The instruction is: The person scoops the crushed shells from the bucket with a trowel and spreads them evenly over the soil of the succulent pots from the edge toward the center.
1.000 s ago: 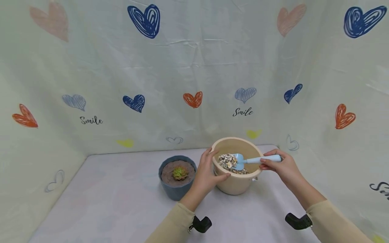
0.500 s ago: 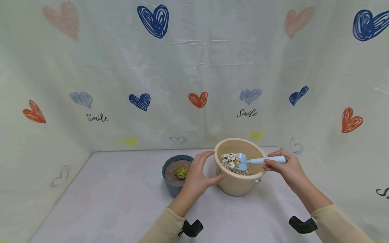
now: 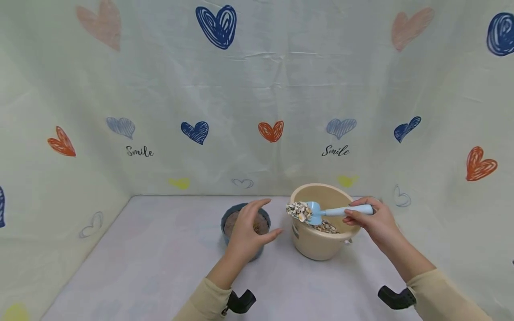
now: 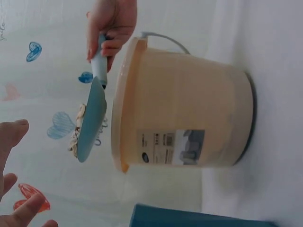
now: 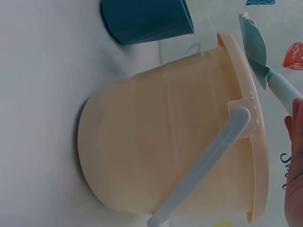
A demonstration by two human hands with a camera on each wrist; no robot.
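Head view: right hand (image 3: 369,216) pinches the trowel (image 3: 316,214) by its handle; heaped pebbles (image 3: 298,211) jut past the left rim of the bucket (image 3: 321,245). Left hand (image 3: 246,229) has its fingers spread, holding nothing, and partly hides the pot (image 3: 225,218). Likely fault: a wrist roll spills pebbles on the counter (image 3: 160,258).

Left wrist: blade sits just above the rim, apart; a dip could knock it.

Right wrist: pot stands near the bucket. Counter pale, smooth; heart-printed sheet (image 5: 213,19) beyond.
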